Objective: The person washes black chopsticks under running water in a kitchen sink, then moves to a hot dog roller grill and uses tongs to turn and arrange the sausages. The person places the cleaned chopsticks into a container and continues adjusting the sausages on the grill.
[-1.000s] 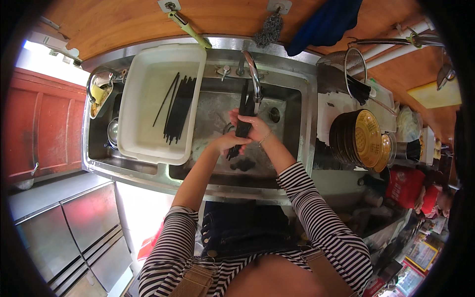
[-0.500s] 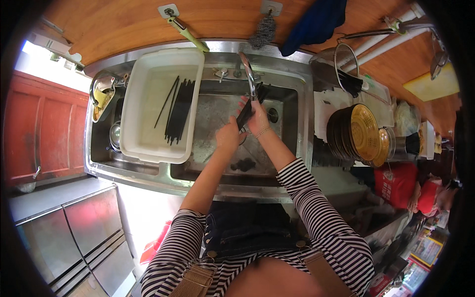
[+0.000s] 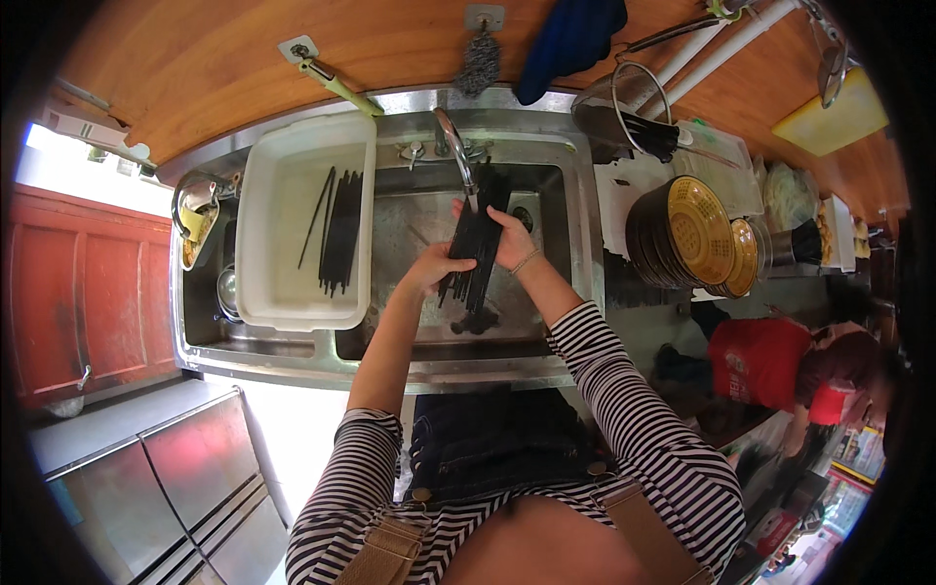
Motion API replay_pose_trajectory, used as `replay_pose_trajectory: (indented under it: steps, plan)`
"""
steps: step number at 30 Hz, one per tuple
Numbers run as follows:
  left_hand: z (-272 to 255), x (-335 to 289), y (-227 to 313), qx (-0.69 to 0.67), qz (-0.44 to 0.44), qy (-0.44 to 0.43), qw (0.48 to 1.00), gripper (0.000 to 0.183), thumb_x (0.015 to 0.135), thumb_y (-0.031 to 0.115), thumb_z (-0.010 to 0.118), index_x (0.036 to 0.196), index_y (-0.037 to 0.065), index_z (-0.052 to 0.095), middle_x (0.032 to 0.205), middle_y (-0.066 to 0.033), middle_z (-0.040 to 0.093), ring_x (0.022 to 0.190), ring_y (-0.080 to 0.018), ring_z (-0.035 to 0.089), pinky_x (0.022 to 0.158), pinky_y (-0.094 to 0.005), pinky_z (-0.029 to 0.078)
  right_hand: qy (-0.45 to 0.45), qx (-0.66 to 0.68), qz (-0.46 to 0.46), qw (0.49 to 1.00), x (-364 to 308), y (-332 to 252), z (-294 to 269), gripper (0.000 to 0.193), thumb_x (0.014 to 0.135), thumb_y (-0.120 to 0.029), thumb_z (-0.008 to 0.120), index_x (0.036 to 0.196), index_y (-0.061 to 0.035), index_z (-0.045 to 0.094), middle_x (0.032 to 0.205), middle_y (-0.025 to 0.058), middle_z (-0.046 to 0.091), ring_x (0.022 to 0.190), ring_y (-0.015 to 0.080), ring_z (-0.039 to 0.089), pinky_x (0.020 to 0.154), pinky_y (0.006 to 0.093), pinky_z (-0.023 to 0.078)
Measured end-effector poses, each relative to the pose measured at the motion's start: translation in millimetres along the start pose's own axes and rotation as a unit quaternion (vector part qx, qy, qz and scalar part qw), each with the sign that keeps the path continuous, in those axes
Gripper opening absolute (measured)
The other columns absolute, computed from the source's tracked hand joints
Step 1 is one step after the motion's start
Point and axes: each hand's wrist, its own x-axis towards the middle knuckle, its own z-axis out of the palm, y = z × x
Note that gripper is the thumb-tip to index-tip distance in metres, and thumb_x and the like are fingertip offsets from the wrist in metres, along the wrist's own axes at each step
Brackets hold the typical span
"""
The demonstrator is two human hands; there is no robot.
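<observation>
While the head view shows the left hand (image 3: 429, 268) curled round the lower part of a bundle of black chopsticks (image 3: 476, 234), thumb laid across the front, the right hand (image 3: 514, 242) clasps the same bundle higher up, with fingertips showing past its left edge. The bundle slants over the larger basin of the stainless-steel sink (image 3: 487, 373), just under the spout of the chrome faucet (image 3: 454, 144), where a pale streak looks like running water. Its lower ends stand uneven and splay apart, so a few outer chopsticks could slide free, most likely because they seem wet and smooth and the grip is spread over so many. Any that slip would probably drop into the basin, and one landing endwise might lodge in the drain (image 3: 528, 216) just beside the right hand. Knocking the upper ends against the faucet could also scatter some, since the two are so near each other. To the left, a white plastic tub (image 3: 292, 304) holds loose chopsticks (image 3: 339, 234); the left forearm, if swung outward, might jolt it. A dark patch (image 3: 475, 323) shows on the basin floor below; whether it is shadow or residue, I cannot tell.
</observation>
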Motion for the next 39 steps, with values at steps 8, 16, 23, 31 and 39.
replay_pose_trajectory:
  steps: [8,16,23,31,39]
  plan:
    - [13,1,-11,-0.001,0.087,0.065,0.994,0.041,0.073,0.011,0.077,0.108,-0.001,0.059,0.093,-0.0062,0.064,0.081,-0.0173,0.062,0.072,-0.0307,0.05,-0.032,0.016,0.008,0.999,12,4,11,0.065,0.09,-0.054,0.046,0.126,-0.0009,0.049,0.121,0.0156,0.056,0.112,0.0274,0.054,0.095,0.0427,0.044]
    - [3,-11,-4,-0.105,-0.005,0.048,0.993,0.034,0.078,0.006,0.07,0.108,-0.001,0.058,0.101,-0.0098,0.063,0.089,-0.0195,0.062,0.075,-0.0372,0.052,-0.001,-0.032,0.044,0.999,20,0,13,0.067,0.087,-0.061,0.043,0.122,-0.0036,0.053,0.115,0.016,0.059,0.106,0.0297,0.057,0.092,0.0443,0.046]
    - [18,-13,-11,0.024,0.092,0.043,0.995,0.039,0.073,0.002,0.074,0.108,0.0,0.056,0.097,-0.0072,0.063,0.088,-0.0173,0.061,0.079,-0.0326,0.048,0.029,0.012,0.057,0.998,20,2,15,0.074,0.086,-0.063,0.042,0.129,-0.0025,0.047,0.129,0.0182,0.05,0.118,0.0333,0.049,0.1,0.0458,0.038]
    - [13,-21,4,-0.047,0.005,0.006,0.999,0.037,0.077,0.002,0.067,0.112,0.001,0.053,0.094,-0.0092,0.063,0.086,-0.0204,0.062,0.076,-0.034,0.051,0.031,-0.11,0.037,0.993,16,4,14,0.047,0.089,-0.046,0.053,0.114,-0.0064,0.056,0.108,0.013,0.062,0.099,0.025,0.059,0.084,0.0391,0.049]
    - [30,-11,-5,0.062,0.056,0.009,0.996,0.04,0.081,0.015,0.069,0.114,0.005,0.049,0.093,-0.0067,0.06,0.073,-0.0152,0.058,0.067,-0.0309,0.049,0.127,-0.223,-0.007,0.966,26,20,6,0.026,0.085,-0.016,0.063,0.109,-0.0073,0.057,0.097,0.0077,0.064,0.074,0.0127,0.056,0.065,0.0295,0.049]
